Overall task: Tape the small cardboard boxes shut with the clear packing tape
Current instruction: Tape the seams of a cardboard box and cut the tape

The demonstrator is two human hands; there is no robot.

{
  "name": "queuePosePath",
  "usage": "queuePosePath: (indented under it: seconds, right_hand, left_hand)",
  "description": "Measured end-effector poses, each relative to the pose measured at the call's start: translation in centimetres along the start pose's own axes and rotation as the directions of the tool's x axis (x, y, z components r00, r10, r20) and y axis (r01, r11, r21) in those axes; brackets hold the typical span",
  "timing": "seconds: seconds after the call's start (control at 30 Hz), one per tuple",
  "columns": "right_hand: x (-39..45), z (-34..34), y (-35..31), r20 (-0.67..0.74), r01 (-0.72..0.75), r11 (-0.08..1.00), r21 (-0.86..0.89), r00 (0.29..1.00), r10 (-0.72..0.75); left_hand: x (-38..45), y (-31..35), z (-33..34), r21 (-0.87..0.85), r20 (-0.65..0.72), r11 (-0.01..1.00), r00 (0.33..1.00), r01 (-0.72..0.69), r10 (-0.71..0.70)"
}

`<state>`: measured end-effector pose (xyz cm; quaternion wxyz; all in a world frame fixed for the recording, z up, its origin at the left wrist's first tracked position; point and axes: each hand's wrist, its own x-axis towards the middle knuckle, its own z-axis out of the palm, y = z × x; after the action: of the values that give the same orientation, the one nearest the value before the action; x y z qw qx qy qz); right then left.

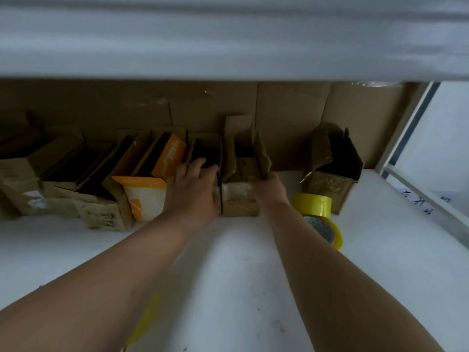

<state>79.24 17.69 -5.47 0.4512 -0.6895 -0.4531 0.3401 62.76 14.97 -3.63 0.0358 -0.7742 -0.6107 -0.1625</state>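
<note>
Row of small cardboard boxes is sitting along the back of the white counter (236, 262), against a cardboard backing sheet (203, 105). All are brown, worn and open-topped, flaps standing up.

Far left: open brown boxes (63, 171), interiors dark, long axes running away from me and leaning left. Next right: the orange-and-white box (144, 194), tipped so its open mouth is facing up and away.

My left hand (193, 189) is reaching over the next box, fingers (196, 165) spread wide and draped over its near top edge, palm down. Not gripping anything that I can see.

The middle box (239, 199) is standing upright between my hands, long axis vertical, opening facing up, two tall flaps sticking up. My right hand (270, 189) is pinching its right flap (262, 158), fingers closed on the lower edge of the flap.

Just right of my right wrist: two tape rolls (313, 203), yellowish clear, the rear one upright on its edge, the nearer one tilted with its core facing me, partly hidden by my forearm.

Far right: another brown box (332, 174), standing apart from the row, upright, with ragged flaps up.
</note>
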Motion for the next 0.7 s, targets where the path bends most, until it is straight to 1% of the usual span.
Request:
queuePosePath:
  seconds: [0.03,0.07,0.1,0.13,0.17,0.2,0.23,0.27,0.3,0.33,0.37,0.4,0.47,0.5,0.53,0.6,0.63,0.7]
  right_hand:
    - [-0.3,-0.5,-0.1,0.026,0.027,0.999,0.018,0.999,-0.027]
    - [-0.5,-1.2,-0.2,0.021,0.054,0.997,0.048,0.998,-0.056]
    - [-0.6,-2.2,-0.4,-0.026,0.087,0.993,0.083,0.996,-0.085]
    - [-0.6,-3.4,-0.3,-0.118,0.134,0.985,0.105,0.986,-0.122]
    - [-0.4,-4.8,-0.1,-0.230,0.190,0.977,0.099,0.959,-0.163]
    - [-0.3,-6.4,0.3,-0.350,0.239,0.969,0.058,0.914,-0.204]
    - [-0.1,-8.0,0.8,-0.463,0.252,0.968,0.005,0.858,-0.221]
    - [0.4,-9.6,1.4,-0.562,0.235,0.972,-0.024,0.801,-0.208]
    - [0.8,-11.2,2.1,-0.632,0.189,0.982,-0.016,0.759,-0.156]
    - [1.4,-12.7,3.0,-0.663,0.121,0.992,0.020,0.745,-0.077]
    - [2.0,-13.9,4.0,-0.654,0.051,0.997,0.059,0.756,0.000]
    - [2.8,-15.0,4.9,-0.601,-0.025,0.995,0.093,0.796,0.076]
    - [4.3,-16.4,6.3,-0.411,-0.125,0.981,0.148,0.895,0.176]
    - [4.9,-16.8,6.8,-0.300,-0.146,0.973,0.178,0.934,0.195]
    - [5.4,-17.0,7.1,-0.197,-0.164,0.965,0.207,0.959,0.205]
    - [5.9,-17.3,7.3,-0.054,-0.192,0.945,0.264,0.976,0.213]
    - [6.1,-17.3,7.3,-0.018,-0.198,0.939,0.281,0.977,0.212]
    - [6.6,-17.3,7.4,0.009,-0.193,0.947,0.256,0.980,0.198]
  left_hand:
    - [0.0,0.8,0.0,-0.003,-0.031,1.000,1.000,-0.005,0.005]
    - [0.1,1.8,0.0,-0.013,-0.061,1.000,0.998,-0.013,0.012]
    - [0.2,2.8,0.1,-0.025,-0.084,0.999,0.996,-0.026,0.024]
    - [0.3,3.8,0.1,-0.037,-0.102,0.998,0.994,-0.046,0.042]
    - [0.4,4.8,0.2,-0.052,-0.114,0.996,0.991,-0.073,0.067]
    - [0.6,5.8,0.4,-0.074,-0.126,0.991,0.987,-0.108,0.098]
    - [0.7,6.8,0.6,-0.101,-0.139,0.985,0.982,-0.142,0.127]
    - [0.9,7.8,0.9,-0.126,-0.148,0.978,0.978,-0.167,0.148]
    - [1.1,8.9,1.2,-0.147,-0.149,0.973,0.976,-0.178,0.156]
    - [1.2,10.1,1.6,-0.169,-0.133,0.970,0.979,-0.176,0.154]
    - [1.4,11.3,2.0,-0.199,-0.109,0.966,0.983,-0.166,0.147]
    - [1.5,12.4,2.4,-0.240,-0.079,0.959,0.987,-0.152,0.137]
    - [1.8,14.4,3.1,-0.308,-0.010,0.944,0.993,-0.118,0.121]
    - [1.9,15.1,3.6,-0.325,0.033,0.941,0.993,-0.098,0.115]
    - [1.9,15.8,4.1,-0.336,0.080,0.939,0.991,-0.073,0.106]
    - [2.2,16.6,5.3,-0.361,0.175,0.932,0.982,-0.004,0.072]
    - [2.4,16.8,5.9,-0.373,0.220,0.927,0.974,0.035,0.052]
    - [2.9,16.9,7.1,-0.377,0.308,0.921,0.951,0.101,0.021]
